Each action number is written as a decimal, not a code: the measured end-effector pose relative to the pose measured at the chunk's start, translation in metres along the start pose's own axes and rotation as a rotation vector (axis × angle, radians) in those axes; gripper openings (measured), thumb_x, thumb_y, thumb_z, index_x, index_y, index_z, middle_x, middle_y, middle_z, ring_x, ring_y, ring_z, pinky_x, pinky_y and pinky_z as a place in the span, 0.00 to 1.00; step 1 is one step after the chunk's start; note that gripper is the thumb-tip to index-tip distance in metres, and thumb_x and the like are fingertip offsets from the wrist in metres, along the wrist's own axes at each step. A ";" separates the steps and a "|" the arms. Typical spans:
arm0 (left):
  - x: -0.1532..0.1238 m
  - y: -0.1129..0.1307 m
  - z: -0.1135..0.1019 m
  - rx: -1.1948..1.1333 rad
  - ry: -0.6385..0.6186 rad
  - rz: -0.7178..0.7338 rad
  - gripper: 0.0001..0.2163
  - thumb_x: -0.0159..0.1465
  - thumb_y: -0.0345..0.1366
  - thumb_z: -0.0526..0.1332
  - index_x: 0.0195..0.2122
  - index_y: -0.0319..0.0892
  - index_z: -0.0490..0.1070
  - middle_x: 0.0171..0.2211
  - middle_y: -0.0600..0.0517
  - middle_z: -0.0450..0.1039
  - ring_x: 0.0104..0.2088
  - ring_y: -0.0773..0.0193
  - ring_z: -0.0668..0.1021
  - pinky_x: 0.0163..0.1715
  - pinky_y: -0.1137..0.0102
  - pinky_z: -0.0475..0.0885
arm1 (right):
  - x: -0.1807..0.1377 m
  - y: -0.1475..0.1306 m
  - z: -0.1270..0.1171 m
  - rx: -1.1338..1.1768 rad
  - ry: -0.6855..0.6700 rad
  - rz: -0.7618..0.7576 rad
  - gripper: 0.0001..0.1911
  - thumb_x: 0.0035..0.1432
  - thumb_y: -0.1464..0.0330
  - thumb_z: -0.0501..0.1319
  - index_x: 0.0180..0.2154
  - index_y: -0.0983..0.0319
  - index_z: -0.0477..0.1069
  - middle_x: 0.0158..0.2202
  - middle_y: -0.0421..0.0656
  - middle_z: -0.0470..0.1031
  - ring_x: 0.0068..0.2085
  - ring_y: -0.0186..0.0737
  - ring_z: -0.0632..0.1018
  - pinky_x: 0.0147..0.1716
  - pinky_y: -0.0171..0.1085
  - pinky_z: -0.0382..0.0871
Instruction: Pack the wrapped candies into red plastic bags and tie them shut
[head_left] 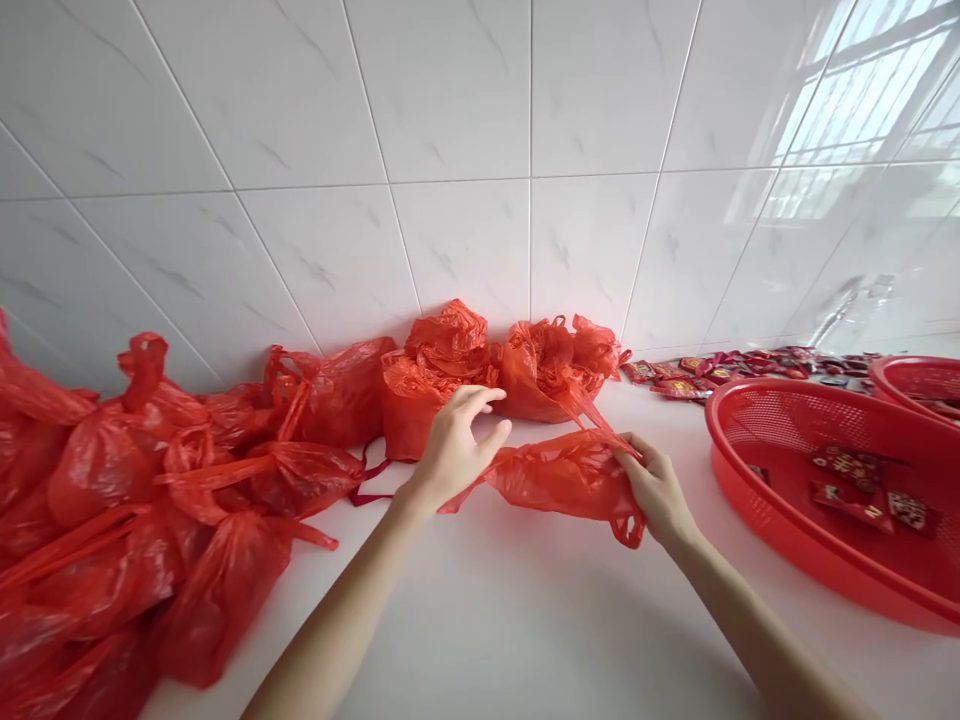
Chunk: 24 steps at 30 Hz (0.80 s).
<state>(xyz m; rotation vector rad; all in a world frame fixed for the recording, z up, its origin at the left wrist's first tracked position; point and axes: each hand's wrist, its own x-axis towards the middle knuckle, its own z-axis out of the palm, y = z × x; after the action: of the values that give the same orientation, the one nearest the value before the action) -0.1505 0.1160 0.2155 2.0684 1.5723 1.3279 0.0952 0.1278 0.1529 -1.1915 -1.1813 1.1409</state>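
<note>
A thin red plastic bag [566,475] with loop handles hangs over the white table. My right hand [656,485] is closed on its upper right end, near the handles. At the bag's left end is my left hand [459,445], its thumb and fingers apart in a wide curve. Whether its palm touches the bag I cannot tell. Just behind my hands, by the wall, stand two red bags stuffed with crumpled red plastic: one on the left [420,400] and one on the right [532,385].
Several filled, knotted red bags [225,590] are piled on the left. A red plastic basket [720,450] at right holds a few small packets [851,500]; another red basket [889,375] is behind it. Many small packets [690,375] lie along the tiled wall [465,240].
</note>
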 end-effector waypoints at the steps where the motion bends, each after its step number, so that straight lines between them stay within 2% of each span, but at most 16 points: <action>1: -0.003 0.005 0.006 -0.031 -0.045 0.086 0.11 0.63 0.37 0.61 0.45 0.46 0.77 0.45 0.48 0.78 0.44 0.58 0.81 0.49 0.65 0.74 | -0.001 0.001 0.002 -0.005 -0.019 0.005 0.15 0.51 0.55 0.64 0.31 0.61 0.71 0.23 0.37 0.72 0.23 0.35 0.71 0.21 0.31 0.63; 3: -0.011 0.013 0.020 -0.097 -0.228 0.199 0.11 0.67 0.35 0.56 0.43 0.48 0.79 0.41 0.49 0.81 0.42 0.58 0.81 0.47 0.66 0.74 | -0.002 0.002 0.005 -0.003 -0.054 0.011 0.14 0.51 0.56 0.63 0.32 0.61 0.71 0.24 0.38 0.74 0.23 0.35 0.72 0.22 0.32 0.65; 4: -0.015 0.015 0.028 -0.115 -0.333 0.217 0.12 0.68 0.35 0.55 0.43 0.48 0.80 0.40 0.50 0.81 0.41 0.58 0.82 0.46 0.66 0.74 | -0.003 0.002 0.006 0.006 -0.074 0.016 0.14 0.51 0.57 0.63 0.32 0.61 0.72 0.24 0.38 0.74 0.24 0.36 0.73 0.22 0.32 0.65; 6: -0.021 0.015 0.044 -0.111 -0.459 0.196 0.14 0.69 0.33 0.53 0.44 0.49 0.79 0.41 0.50 0.82 0.42 0.56 0.82 0.45 0.65 0.74 | -0.005 0.000 0.006 0.047 -0.121 0.039 0.14 0.51 0.57 0.64 0.33 0.61 0.72 0.25 0.38 0.75 0.24 0.36 0.74 0.23 0.32 0.68; 10: -0.022 0.002 0.064 0.000 -0.542 0.133 0.17 0.69 0.30 0.49 0.44 0.46 0.78 0.43 0.47 0.81 0.43 0.54 0.81 0.45 0.63 0.74 | -0.005 -0.005 0.002 0.162 -0.212 0.106 0.16 0.47 0.56 0.68 0.33 0.61 0.74 0.26 0.40 0.78 0.28 0.39 0.78 0.29 0.34 0.73; 13: -0.021 -0.008 0.069 0.171 -0.575 0.138 0.15 0.69 0.32 0.52 0.35 0.44 0.79 0.44 0.45 0.80 0.48 0.51 0.79 0.52 0.57 0.71 | -0.004 -0.006 0.000 0.201 -0.262 0.156 0.16 0.48 0.56 0.69 0.34 0.60 0.76 0.27 0.40 0.79 0.30 0.40 0.80 0.31 0.34 0.74; 16: -0.020 -0.012 0.068 0.364 -0.526 0.136 0.20 0.69 0.38 0.56 0.21 0.42 0.76 0.53 0.41 0.77 0.61 0.41 0.70 0.62 0.43 0.59 | -0.003 -0.009 -0.002 0.218 -0.280 0.200 0.16 0.49 0.56 0.70 0.37 0.59 0.77 0.27 0.40 0.79 0.30 0.39 0.80 0.31 0.34 0.74; 18: -0.019 -0.012 0.064 0.426 -0.512 0.118 0.23 0.71 0.38 0.54 0.17 0.41 0.73 0.57 0.41 0.74 0.67 0.39 0.62 0.65 0.37 0.48 | -0.002 -0.012 -0.004 0.215 -0.284 0.208 0.18 0.50 0.55 0.70 0.38 0.60 0.77 0.28 0.39 0.79 0.28 0.38 0.79 0.29 0.33 0.73; 21: -0.018 -0.009 0.053 0.483 -0.555 0.065 0.19 0.64 0.38 0.62 0.15 0.42 0.69 0.49 0.41 0.77 0.66 0.38 0.63 0.65 0.34 0.43 | 0.002 -0.013 -0.011 0.142 -0.243 0.170 0.21 0.49 0.53 0.69 0.38 0.62 0.76 0.27 0.40 0.78 0.26 0.37 0.77 0.25 0.33 0.69; 24: -0.017 -0.002 0.040 0.558 -0.658 -0.022 0.13 0.54 0.36 0.68 0.17 0.43 0.67 0.40 0.44 0.76 0.58 0.40 0.71 0.66 0.36 0.45 | 0.011 -0.006 -0.019 -0.120 -0.087 0.069 0.21 0.51 0.52 0.65 0.37 0.62 0.72 0.22 0.38 0.74 0.21 0.36 0.71 0.21 0.34 0.63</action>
<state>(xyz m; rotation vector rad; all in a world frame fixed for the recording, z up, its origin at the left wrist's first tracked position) -0.1220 0.1153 0.1831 2.4097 1.7297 0.1194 0.1151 0.1376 0.1590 -1.2931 -1.2982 1.1974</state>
